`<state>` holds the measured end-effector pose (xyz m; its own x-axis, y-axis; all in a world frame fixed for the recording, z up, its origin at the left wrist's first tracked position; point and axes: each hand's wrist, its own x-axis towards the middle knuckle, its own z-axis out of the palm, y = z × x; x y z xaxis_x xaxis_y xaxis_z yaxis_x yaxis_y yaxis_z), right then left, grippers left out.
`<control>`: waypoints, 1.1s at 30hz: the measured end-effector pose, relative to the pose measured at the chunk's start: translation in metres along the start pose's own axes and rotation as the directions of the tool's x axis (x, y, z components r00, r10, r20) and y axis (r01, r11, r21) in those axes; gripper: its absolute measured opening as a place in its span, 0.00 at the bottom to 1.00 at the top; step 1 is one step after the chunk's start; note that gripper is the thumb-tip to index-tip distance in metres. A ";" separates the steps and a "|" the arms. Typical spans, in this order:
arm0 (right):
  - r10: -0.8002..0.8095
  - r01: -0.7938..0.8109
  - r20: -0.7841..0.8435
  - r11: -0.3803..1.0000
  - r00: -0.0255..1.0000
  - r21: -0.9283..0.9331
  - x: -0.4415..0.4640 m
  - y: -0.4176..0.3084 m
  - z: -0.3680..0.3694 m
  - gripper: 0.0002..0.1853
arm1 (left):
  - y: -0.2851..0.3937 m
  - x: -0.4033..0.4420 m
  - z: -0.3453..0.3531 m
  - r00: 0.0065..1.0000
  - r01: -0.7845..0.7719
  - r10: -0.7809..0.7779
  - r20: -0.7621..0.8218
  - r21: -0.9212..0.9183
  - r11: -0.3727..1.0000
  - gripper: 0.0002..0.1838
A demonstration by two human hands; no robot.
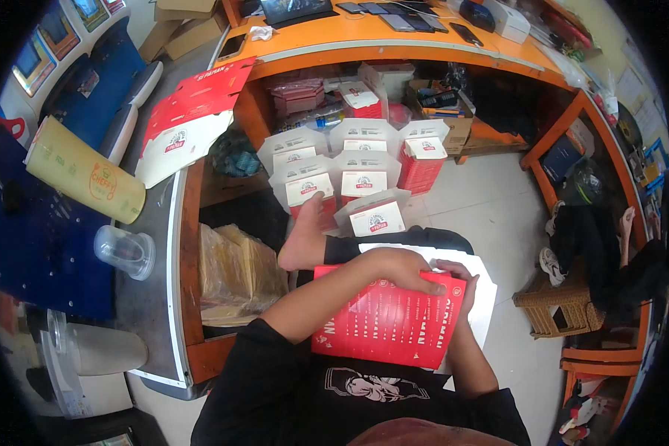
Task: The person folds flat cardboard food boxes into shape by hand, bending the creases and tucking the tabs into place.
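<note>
Across my lap lies a fanned stack of red printed carton blanks (375, 323), with the same white lettering repeated in overlapping rows. My left hand (403, 269) reaches over its far edge, with the thumb pressed near the upper right corner. My right hand (457, 286) grips the right edge, close to my left hand. White carton blanks (485, 297) stick out beneath and behind the red stack. Beyond my bare foot, several stacks of red and white cartons (368, 182) stand on the floor with their white flaps raised.
An orange desk (305, 53) with phones and a laptop curves ahead. At left, a counter holds a flat red carton (193, 111), a yellowish cup (89, 171) and a clear plastic cup (125, 251). Another person's legs (583, 245) and a wicker stool (557, 306) are at right.
</note>
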<state>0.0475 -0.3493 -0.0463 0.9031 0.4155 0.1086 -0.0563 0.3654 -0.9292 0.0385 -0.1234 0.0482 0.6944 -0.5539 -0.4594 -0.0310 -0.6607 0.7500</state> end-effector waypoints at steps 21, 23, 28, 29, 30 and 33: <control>0.006 -0.020 -0.045 0.949 0.999 -0.314 0.005 -0.026 -0.006 0.42 | -0.157 -0.219 -0.209 -0.240 0.951 0.160 -0.957 -0.199 0.236 0.27; 0.019 -0.030 -0.037 0.948 0.999 -0.317 0.006 -0.026 -0.006 0.43 | -0.150 -0.246 -0.220 -0.152 0.899 -0.276 -0.949 -0.249 0.361 0.28; 0.106 -0.101 0.001 0.958 0.994 -0.269 0.008 -0.039 0.006 0.44 | -0.139 -0.262 -0.235 0.021 0.851 -0.450 -0.893 -0.220 0.477 0.27; 0.107 -0.103 0.001 0.955 0.994 -0.278 0.007 -0.038 0.005 0.44 | -0.134 -0.266 -0.239 0.034 0.833 -0.457 -0.889 -0.227 0.504 0.26; 0.106 -0.101 0.002 0.952 0.994 -0.289 0.007 -0.036 0.003 0.44 | -0.129 -0.268 -0.241 0.047 0.814 -0.463 -0.885 -0.235 0.531 0.25; 0.105 -0.105 -0.014 0.960 0.994 -0.258 0.007 -0.031 0.001 0.44 | -0.127 -0.274 -0.246 -0.071 0.773 -0.369 -0.927 -0.285 0.567 0.23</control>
<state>0.0558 -0.3572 -0.0161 0.8981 0.4398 0.0058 -0.0387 0.0923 -0.9950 0.0288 0.2365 0.1959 0.6286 0.7525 0.1967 0.7240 -0.6585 0.2054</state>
